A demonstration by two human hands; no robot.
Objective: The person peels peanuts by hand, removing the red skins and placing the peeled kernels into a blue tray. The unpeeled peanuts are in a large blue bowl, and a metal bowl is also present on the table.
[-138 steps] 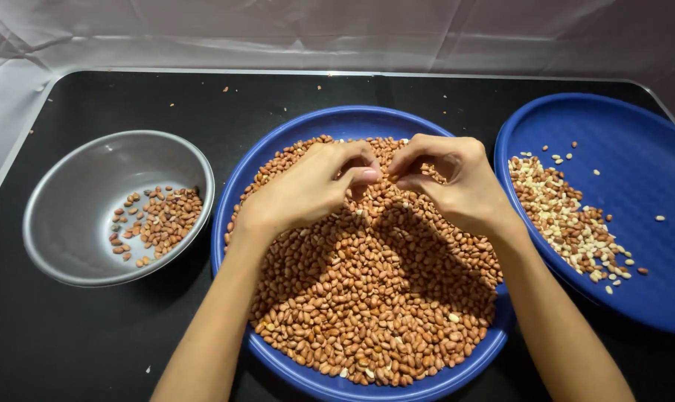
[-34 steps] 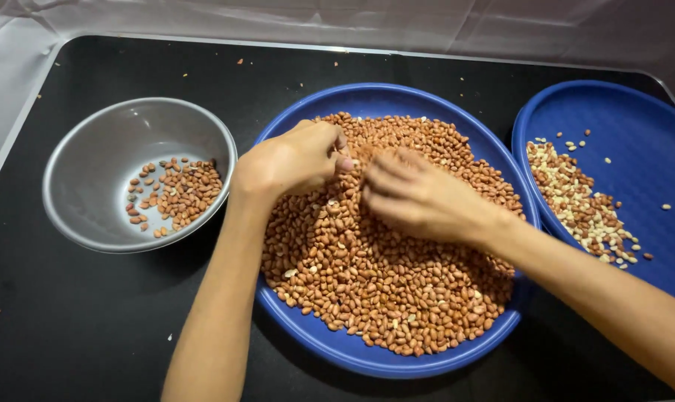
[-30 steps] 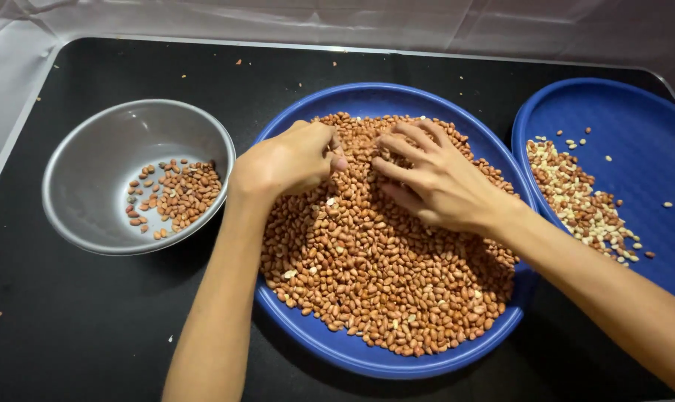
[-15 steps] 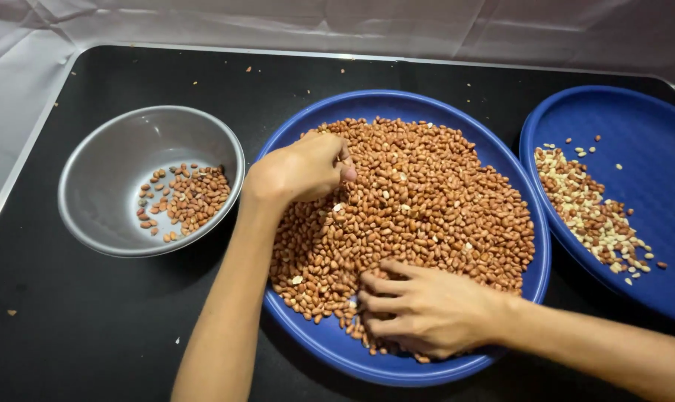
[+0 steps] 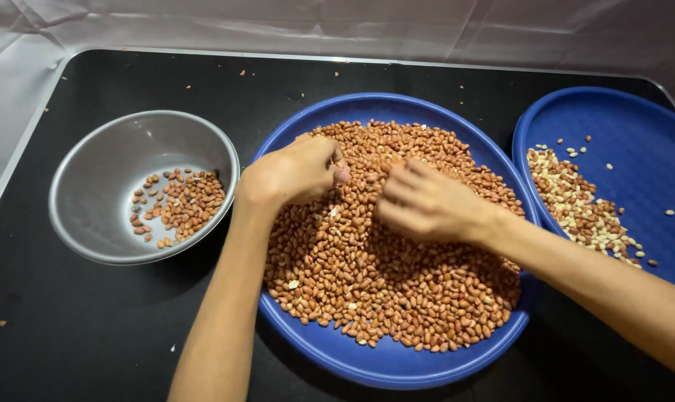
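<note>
Heaping brown across most of the round blue tray (image 5: 330, 357), the red-skinned peanuts (image 5: 397, 298) sit at the middle of the black bench (image 5: 92, 342), spread nearly to the rim on the far and right sides. Resting on the upper left of the heap: left hand (image 5: 293, 173), curled into a loose fist, thumb pressed against the bent fingers; grip closed, though whether on any nuts cannot be told. Just to its right, also on the heap: right hand (image 5: 425, 202), blurred, fingers (image 5: 398, 195) bent and pointing toward the left hand; grip state impossible to tell through the blur. Hands close together, not clearly touching.

Left of the tray, just beside its rim: grey metal bowl (image 5: 77, 223), holding a small cluster of skinned-on peanuts (image 5: 180, 207) toward its right side. Right of the tray, partly cut off by the frame edge: second blue tray (image 5: 635, 141), carrying a band of paler, mixed nuts and fragments (image 5: 576, 208) along its left side. Scattered here and there over the bench: a few stray crumbs. Behind the far edge: crinkled whitish sheeting (image 5: 352, 30).
</note>
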